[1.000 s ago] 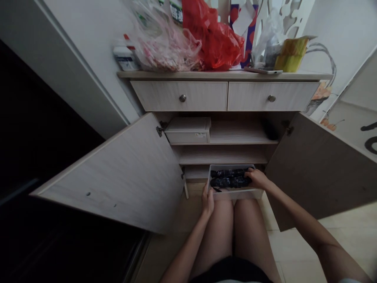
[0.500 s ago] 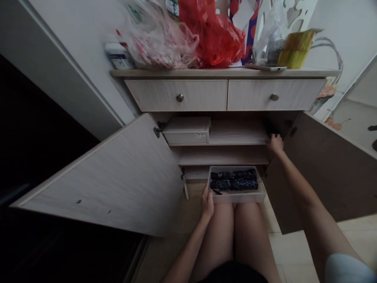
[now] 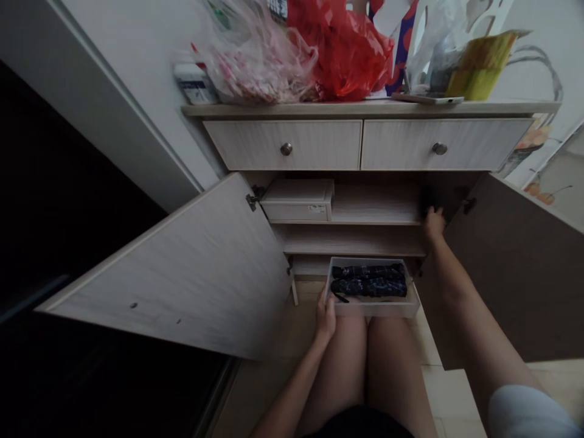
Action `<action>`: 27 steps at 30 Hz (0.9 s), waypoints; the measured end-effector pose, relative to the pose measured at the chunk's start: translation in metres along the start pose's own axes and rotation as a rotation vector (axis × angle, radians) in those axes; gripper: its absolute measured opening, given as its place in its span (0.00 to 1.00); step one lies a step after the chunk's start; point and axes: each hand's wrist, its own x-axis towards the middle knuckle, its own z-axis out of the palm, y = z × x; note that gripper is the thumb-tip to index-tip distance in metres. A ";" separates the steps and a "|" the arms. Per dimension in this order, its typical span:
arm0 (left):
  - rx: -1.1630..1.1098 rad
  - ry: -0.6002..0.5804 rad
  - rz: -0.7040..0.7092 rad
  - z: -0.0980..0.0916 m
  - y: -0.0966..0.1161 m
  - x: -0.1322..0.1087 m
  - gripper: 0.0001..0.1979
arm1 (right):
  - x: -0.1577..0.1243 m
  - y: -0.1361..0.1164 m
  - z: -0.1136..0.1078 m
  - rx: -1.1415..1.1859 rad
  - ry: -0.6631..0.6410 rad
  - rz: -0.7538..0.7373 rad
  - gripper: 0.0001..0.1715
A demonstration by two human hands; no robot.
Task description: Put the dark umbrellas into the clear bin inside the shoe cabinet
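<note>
A shallow white plastic bin (image 3: 396, 310) rests on my thighs, held at its left side by my left hand (image 3: 325, 313), fingers wrapped round the edge. Two folded umbrellas (image 3: 369, 286) in a dark, lined pattern lie side by side in it, a black strap showing at the left. At the right end of the upper shelf (image 3: 376, 210), my right hand (image 3: 434, 224) is closed against a black object (image 3: 427, 198). Shadow and blur hide what kind of object that is.
Open doors flank the cabinet: left door (image 3: 182, 274), right door (image 3: 511, 274). A white plastic case (image 3: 296, 201) sits on the upper shelf's left. Two shut drawers (image 3: 328, 146) run above. The top holds a red bag (image 3: 342, 55), a clear bag (image 3: 260, 67) and a white bottle (image 3: 195, 84).
The view has shifted slightly, so the cabinet appears farther right. My right hand stays at the shelf's right end, and the black object shows more clearly above its fingers. My left hand keeps the bin.
</note>
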 end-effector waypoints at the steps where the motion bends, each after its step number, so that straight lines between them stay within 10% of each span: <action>1: 0.005 -0.001 0.008 0.000 0.000 0.000 0.27 | -0.003 -0.001 -0.003 0.067 0.031 0.041 0.25; 7: 0.033 0.039 0.012 -0.001 0.002 0.000 0.26 | -0.024 0.002 -0.020 0.597 0.181 0.173 0.24; 12: 0.012 0.019 0.000 -0.001 0.006 0.000 0.26 | -0.087 0.024 -0.031 1.079 -0.052 0.112 0.28; 19: 0.024 0.016 0.017 -0.001 0.003 -0.001 0.26 | -0.183 0.043 -0.043 1.099 -0.393 -0.116 0.28; 27: 0.017 0.044 -0.009 0.002 -0.006 0.002 0.25 | -0.212 0.044 -0.039 0.971 -0.569 -0.476 0.20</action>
